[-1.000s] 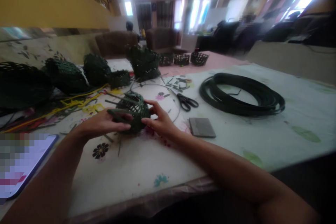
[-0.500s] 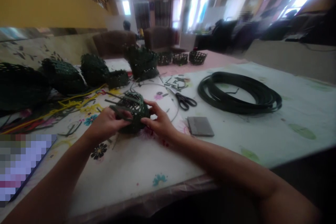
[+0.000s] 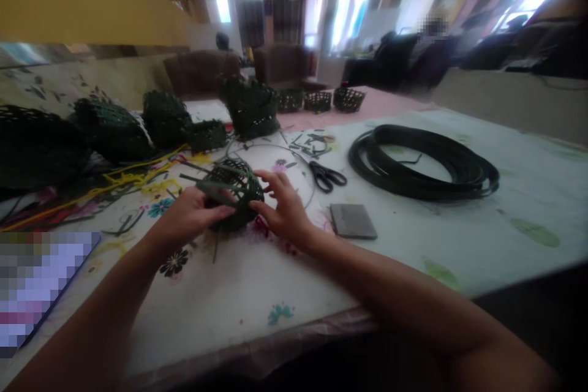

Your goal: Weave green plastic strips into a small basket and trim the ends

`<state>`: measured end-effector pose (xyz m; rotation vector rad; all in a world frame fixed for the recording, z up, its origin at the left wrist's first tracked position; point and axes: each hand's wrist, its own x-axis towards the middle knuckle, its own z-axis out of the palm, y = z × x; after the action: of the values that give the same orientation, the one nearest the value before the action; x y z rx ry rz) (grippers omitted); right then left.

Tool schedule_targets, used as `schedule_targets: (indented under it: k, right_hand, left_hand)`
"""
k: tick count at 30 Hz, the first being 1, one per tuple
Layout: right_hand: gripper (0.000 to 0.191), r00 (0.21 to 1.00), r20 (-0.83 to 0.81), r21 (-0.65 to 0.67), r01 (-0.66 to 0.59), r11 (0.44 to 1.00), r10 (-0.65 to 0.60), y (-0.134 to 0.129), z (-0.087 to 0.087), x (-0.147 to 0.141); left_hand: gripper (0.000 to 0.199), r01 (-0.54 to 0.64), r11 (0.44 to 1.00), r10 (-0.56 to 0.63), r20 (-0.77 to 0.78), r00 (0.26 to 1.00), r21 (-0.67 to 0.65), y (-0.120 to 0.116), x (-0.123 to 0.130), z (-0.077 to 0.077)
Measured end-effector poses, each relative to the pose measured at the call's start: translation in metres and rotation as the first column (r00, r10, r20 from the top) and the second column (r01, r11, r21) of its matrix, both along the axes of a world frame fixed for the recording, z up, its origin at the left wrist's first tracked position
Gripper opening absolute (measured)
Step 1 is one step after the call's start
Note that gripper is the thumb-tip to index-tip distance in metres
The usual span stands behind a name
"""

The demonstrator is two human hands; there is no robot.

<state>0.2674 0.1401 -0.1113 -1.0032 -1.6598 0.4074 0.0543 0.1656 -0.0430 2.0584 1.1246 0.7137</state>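
A small dark green woven basket [image 3: 242, 211] rests tilted on the table, its open side turned to the left and loose strips sticking out of it. My left hand [image 3: 190, 214] is closed at the basket's left side, the thumb pressing near its rim and the other fingers partly hidden behind the strips. On the right side, my right hand [image 3: 285, 205] grips the basket wall between the thumb in front and the fingers on top. One loose strip [image 3: 215, 247] hangs below the basket toward the table's front.
Black-handled scissors [image 3: 327, 176], a grey square block [image 3: 353, 221] and a big coil of dark strip [image 3: 422, 187] lie to the right. Several woven baskets [image 3: 250, 110] stand behind. Yellow cords [image 3: 138, 180] and cut strips are at left, near a blurred-out panel [image 3: 46, 288].
A strip end now shows below the basket. My right fingers have lifted and spread slightly along the basket's edge, and the basket has turned a little.
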Motion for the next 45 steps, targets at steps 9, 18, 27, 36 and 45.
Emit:
schedule_targets:
  k: [9, 18, 27, 36, 45]
  right_hand:
    - [0.006, 0.996, 0.091, 0.192, -0.016, 0.981, -0.001, -0.006, 0.013, 0.000]
    - [0.013, 0.980, -0.146, 0.021, -0.134, 0.991, 0.135, -0.006, 0.016, -0.001]
    - [0.011, 0.970, -0.186, -0.018, -0.159, 0.987, 0.153, -0.002, 0.018, 0.001]
    - [0.008, 0.952, -0.222, -0.005, -0.216, 0.976, 0.209, 0.000, 0.016, 0.002]
    - [0.008, 0.956, -0.155, -0.009, -0.251, 0.968, 0.247, 0.000, 0.020, 0.004]
  left_hand:
    - [0.023, 0.075, 0.997, -0.072, -0.094, 0.993, 0.025, -0.001, 0.002, 0.001]
    - [0.037, 0.230, 0.973, -0.231, -0.002, 0.973, 0.030, -0.005, 0.004, 0.002]
    - [0.024, 0.174, 0.966, -0.135, 0.197, 0.971, -0.194, -0.002, 0.008, 0.009]
    - [0.031, 0.142, 0.828, 0.044, 0.315, 0.948, -0.542, 0.007, 0.025, 0.012]
    - [0.032, 0.211, 0.821, -0.008, 0.359, 0.933, -0.531, 0.006, 0.029, 0.006]
